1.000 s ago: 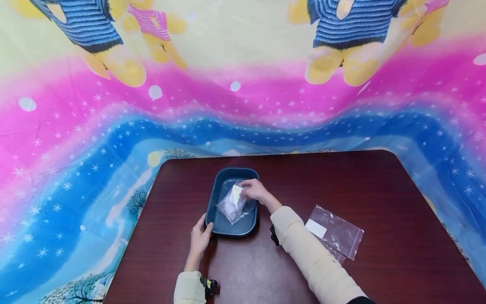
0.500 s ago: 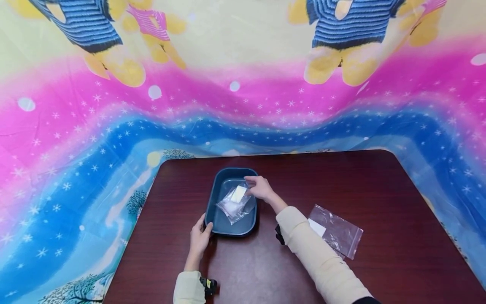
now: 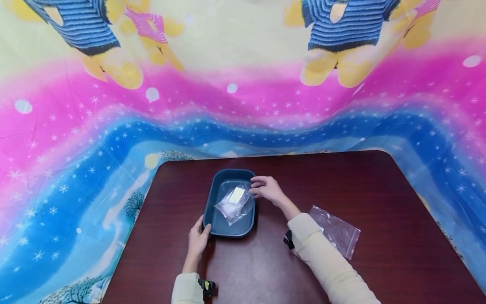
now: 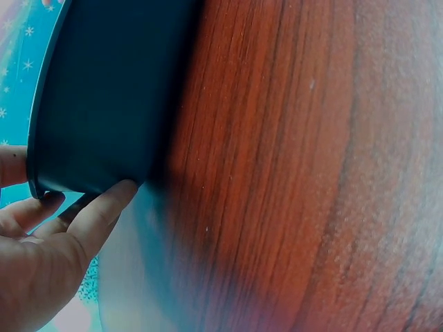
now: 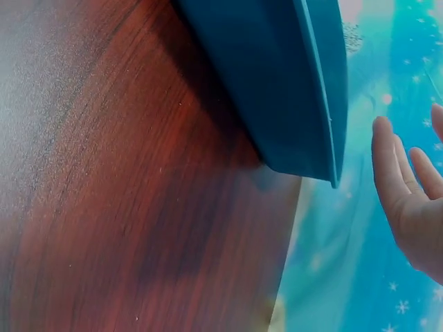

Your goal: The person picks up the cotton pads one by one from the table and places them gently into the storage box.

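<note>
A dark blue rectangular tray (image 3: 228, 231) sits on the table. My left hand (image 3: 198, 241) holds its near left corner. In the left wrist view, the fingers (image 4: 104, 214) lie along the outside wall and the thumb is by the rim. Inside the tray are clear plastic bags (image 3: 230, 207) with a white label (image 3: 237, 195) on top. My right hand (image 3: 267, 188) is over the tray's far right rim, fingers loosely extended and holding nothing. The right wrist view shows that hand (image 5: 415, 194) apart from the tray wall (image 5: 256, 83).
Another clear zip bag (image 3: 338, 230) lies flat on the brown wooden table (image 3: 379, 202) to the right, partly covered by the right sleeve (image 3: 330, 257). A patterned cloth (image 3: 265, 105) hangs behind the table's far edge.
My right hand has let go of the labelled bag, which now lies in the tray, and has drawn back to the right. My left hand keeps its hold on the corner.
</note>
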{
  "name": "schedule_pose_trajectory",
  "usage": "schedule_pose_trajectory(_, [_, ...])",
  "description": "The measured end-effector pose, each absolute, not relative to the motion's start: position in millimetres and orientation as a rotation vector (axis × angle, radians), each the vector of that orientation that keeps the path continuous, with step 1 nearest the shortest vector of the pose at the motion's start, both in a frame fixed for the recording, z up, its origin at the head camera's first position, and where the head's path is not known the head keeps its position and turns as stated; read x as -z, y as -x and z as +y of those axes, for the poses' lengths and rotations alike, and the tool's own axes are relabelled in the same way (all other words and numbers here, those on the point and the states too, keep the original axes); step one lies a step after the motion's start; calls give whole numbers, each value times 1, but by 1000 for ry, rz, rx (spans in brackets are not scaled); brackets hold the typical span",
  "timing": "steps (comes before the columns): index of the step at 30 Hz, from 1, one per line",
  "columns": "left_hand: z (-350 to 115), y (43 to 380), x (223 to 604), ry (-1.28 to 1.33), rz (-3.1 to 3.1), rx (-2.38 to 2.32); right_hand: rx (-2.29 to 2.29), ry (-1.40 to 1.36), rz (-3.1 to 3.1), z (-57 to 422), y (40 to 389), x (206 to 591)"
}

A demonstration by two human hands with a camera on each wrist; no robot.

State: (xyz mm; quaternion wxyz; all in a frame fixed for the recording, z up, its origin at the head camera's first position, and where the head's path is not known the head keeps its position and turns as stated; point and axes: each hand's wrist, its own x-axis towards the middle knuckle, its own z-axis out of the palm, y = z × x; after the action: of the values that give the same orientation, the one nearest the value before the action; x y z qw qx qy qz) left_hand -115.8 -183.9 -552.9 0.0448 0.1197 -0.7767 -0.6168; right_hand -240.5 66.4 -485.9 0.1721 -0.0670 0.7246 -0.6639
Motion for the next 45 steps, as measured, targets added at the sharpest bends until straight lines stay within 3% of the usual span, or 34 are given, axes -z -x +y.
schedule_pose_trajectory(10, [-184,113,556,-357,-2368,1901,1933,116,2070,81,231,477])
schedule_pose_trajectory(45, [-183,114,554,-339,-2366,1902,1851,369,2111,141,204,446])
